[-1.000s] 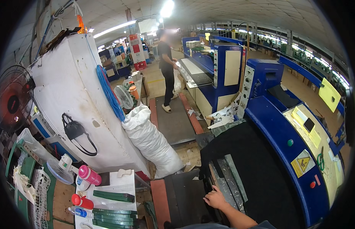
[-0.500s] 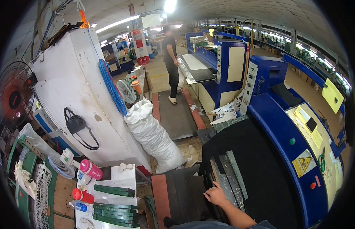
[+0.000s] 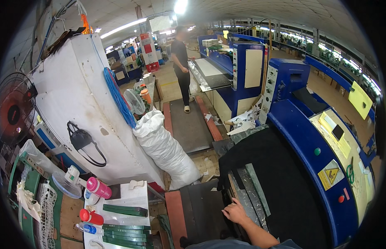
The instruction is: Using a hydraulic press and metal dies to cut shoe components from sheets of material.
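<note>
My right hand [image 3: 235, 211] rests at the near edge of the work surface, its back up and its fingers apart. It lies by the lower end of a long flat strip [image 3: 239, 189], worn and speckled. Beside that strip lie further narrow strips, among them a grey-green one [image 3: 257, 189]. They lie on a black cloth [image 3: 280, 178] spread over the machine's bed. The hand appears to hold nothing, though its underside is hidden. My left hand is out of view.
A blue machine [image 3: 299, 137] with buttons curves along the right. Left of me, a white table [image 3: 137, 191] bears green bars [image 3: 124, 211], a pink bottle [image 3: 98, 187] and a red bottle [image 3: 91, 216]. A white sack [image 3: 164, 149] leans on a white cabinet. A person [image 3: 182, 66] stands ahead.
The person ahead has turned and shifted their arms beside the far machine. The view has swung slightly. My right hand stays at the same place on the edge.
</note>
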The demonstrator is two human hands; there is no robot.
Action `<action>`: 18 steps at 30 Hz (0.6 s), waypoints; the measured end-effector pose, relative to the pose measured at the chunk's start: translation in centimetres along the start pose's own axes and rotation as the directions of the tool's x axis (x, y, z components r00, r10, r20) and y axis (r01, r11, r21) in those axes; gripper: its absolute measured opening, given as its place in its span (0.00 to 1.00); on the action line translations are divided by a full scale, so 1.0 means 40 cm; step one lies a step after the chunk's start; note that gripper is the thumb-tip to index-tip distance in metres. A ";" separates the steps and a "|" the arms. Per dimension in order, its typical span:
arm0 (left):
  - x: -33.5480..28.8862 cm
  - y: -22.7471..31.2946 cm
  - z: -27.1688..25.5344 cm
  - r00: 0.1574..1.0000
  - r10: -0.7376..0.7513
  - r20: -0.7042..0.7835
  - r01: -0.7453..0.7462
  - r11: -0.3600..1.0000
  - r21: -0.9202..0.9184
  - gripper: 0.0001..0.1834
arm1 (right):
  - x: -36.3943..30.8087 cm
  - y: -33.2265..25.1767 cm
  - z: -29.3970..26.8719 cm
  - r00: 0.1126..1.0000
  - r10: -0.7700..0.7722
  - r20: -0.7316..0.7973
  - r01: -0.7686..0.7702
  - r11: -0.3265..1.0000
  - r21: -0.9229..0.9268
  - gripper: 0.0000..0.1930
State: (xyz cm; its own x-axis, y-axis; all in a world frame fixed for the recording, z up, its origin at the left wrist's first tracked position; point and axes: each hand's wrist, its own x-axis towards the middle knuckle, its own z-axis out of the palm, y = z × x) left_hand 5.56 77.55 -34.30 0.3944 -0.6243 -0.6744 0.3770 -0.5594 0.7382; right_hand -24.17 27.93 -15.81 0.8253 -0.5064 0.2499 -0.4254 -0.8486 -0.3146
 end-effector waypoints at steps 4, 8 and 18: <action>0.006 0.041 -0.009 0.999 -0.046 -0.027 0.051 0.975 0.214 0.27 | -0.012 0.010 0.006 1.000 0.009 0.014 -0.009 1.000 -0.017 0.13; -0.052 0.113 0.015 0.992 -0.085 -0.092 0.106 0.960 0.260 0.27 | -0.012 0.010 0.013 1.000 0.005 0.015 -0.005 1.000 -0.004 0.13; -0.118 0.233 0.064 0.961 -0.217 -0.174 0.253 0.942 0.221 0.28 | -0.010 0.004 0.016 0.995 -0.007 0.097 0.020 0.991 -0.136 0.13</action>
State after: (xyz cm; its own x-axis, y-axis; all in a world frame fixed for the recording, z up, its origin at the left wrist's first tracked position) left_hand 5.07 73.86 -24.20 0.4428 -0.3837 -0.8104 0.2691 -0.8053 0.5283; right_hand -24.32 28.11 -16.55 0.8601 -0.4836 0.1622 -0.4555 -0.8714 -0.1824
